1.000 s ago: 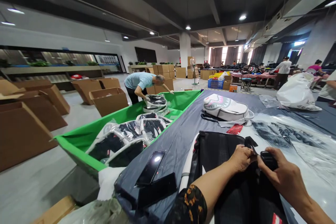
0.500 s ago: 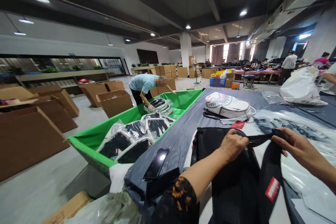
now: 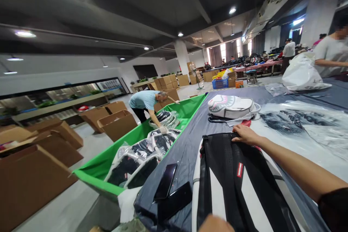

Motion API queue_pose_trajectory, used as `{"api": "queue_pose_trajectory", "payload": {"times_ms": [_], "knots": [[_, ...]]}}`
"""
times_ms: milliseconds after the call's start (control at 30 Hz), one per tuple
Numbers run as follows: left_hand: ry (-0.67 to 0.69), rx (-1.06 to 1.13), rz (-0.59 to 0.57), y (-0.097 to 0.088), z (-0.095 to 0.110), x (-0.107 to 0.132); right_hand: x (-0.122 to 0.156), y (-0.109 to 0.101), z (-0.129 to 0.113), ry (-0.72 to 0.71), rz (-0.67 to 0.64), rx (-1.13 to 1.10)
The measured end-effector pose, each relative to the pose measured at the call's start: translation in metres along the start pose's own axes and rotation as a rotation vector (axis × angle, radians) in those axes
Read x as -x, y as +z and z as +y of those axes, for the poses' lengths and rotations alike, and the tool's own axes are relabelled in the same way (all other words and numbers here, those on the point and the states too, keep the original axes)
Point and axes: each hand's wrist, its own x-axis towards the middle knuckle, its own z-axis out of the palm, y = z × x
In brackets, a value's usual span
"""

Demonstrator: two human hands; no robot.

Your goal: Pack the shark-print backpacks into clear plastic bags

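Note:
A black backpack (image 3: 231, 188) with white side panels lies flat on the grey table (image 3: 190, 141), its black straps laid along its back, one bearing a small red tag (image 3: 239, 169). My right hand (image 3: 244, 134) reaches in from the right and rests on the backpack's top edge, fingers curled over it. Of my left arm only a sliver of skin (image 3: 214, 225) shows at the bottom edge; its fingers are out of sight.
A white shark-print backpack (image 3: 231, 106) lies beyond, with clear plastic bags (image 3: 293, 121) to its right. A dark phone (image 3: 166, 185) lies on the table's left corner. A co-worker (image 3: 148, 101) bends over a green bin (image 3: 190, 105) of bagged backpacks (image 3: 141, 152). Cardboard boxes (image 3: 116, 123) stand left.
Both hands held the straps up and apart; now the straps lie flat on the backpack, my right hand has moved to its top edge, and my left hand has dropped out of view.

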Motion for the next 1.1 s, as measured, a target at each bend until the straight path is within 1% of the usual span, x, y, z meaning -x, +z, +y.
{"api": "queue_pose_trajectory", "payload": {"times_ms": [33, 100, 133, 167, 200, 233, 267, 333, 367, 433, 533, 600, 667, 700, 733, 767, 833, 900, 933, 1000, 1033, 1100], "knots": [[-0.015, -0.017, 0.056, -0.017, -0.01, -0.015, -0.001, 0.006, 0.004, 0.025, 0.004, 0.016], [-0.094, -0.059, 0.23, -0.051, -0.037, -0.055, 0.001, 0.016, 0.009, 0.053, 0.014, 0.04], [-0.189, -0.1, 0.377, -0.065, -0.051, -0.079, 0.002, 0.021, 0.01, 0.053, 0.021, 0.049], [-0.313, -0.112, 0.491, -0.076, -0.066, -0.102, 0.005, 0.025, 0.01, 0.044, 0.033, 0.056], [-0.41, -0.078, 0.524, -0.084, -0.079, -0.124, 0.007, 0.029, 0.009, 0.029, 0.051, 0.062], [-0.434, -0.055, 0.525, -0.088, -0.091, -0.143, 0.011, 0.032, 0.009, 0.014, 0.076, 0.064], [-0.429, -0.025, 0.508, -0.089, -0.1, -0.159, 0.015, 0.036, 0.009, 0.0, 0.107, 0.063], [-0.338, 0.015, 0.47, -0.082, -0.111, -0.179, 0.026, 0.042, 0.011, -0.016, 0.177, 0.056], [-0.284, 0.026, 0.47, -0.075, -0.112, -0.183, 0.032, 0.045, 0.012, -0.019, 0.206, 0.051], [-0.192, 0.035, 0.494, -0.06, -0.111, -0.181, 0.045, 0.05, 0.015, -0.038, 0.274, 0.032], [-0.108, 0.029, 0.564, -0.033, -0.107, -0.161, 0.066, 0.058, 0.014, -0.132, 0.401, 0.019], [-0.043, -0.033, 0.656, -0.014, -0.108, -0.145, 0.081, 0.061, 0.011, -0.207, 0.46, 0.052], [0.031, -0.145, 0.74, 0.004, -0.111, -0.128, 0.098, 0.064, 0.007, -0.253, 0.454, 0.104], [0.06, -0.209, 0.755, 0.012, -0.113, -0.12, 0.106, 0.066, 0.006, -0.266, 0.437, 0.123], [0.077, -0.266, 0.743, 0.019, -0.114, -0.113, 0.115, 0.068, 0.005, -0.275, 0.412, 0.139], [0.084, -0.319, 0.709, 0.025, -0.114, -0.106, 0.124, 0.069, 0.005, -0.277, 0.385, 0.152], [0.068, -0.397, 0.574, 0.031, -0.113, -0.096, 0.14, 0.072, 0.005, -0.267, 0.324, 0.175], [0.005, -0.422, 0.402, 0.03, -0.113, -0.095, 0.145, 0.074, 0.004, -0.24, 0.231, 0.194], [-0.032, -0.416, 0.328, 0.027, -0.115, -0.099, 0.143, 0.075, 0.004, -0.207, 0.163, 0.206], [-0.099, -0.393, 0.24, 0.018, -0.121, -0.117, 0.125, 0.075, 0.004, -0.112, 0.017, 0.234], [-0.127, -0.384, 0.222, 0.012, -0.124, -0.128, 0.111, 0.075, 0.006, -0.064, -0.044, 0.247], [-0.179, -0.375, 0.2, -0.001, -0.129, -0.15, 0.081, 0.076, 0.013, 0.004, -0.115, 0.262]]}}
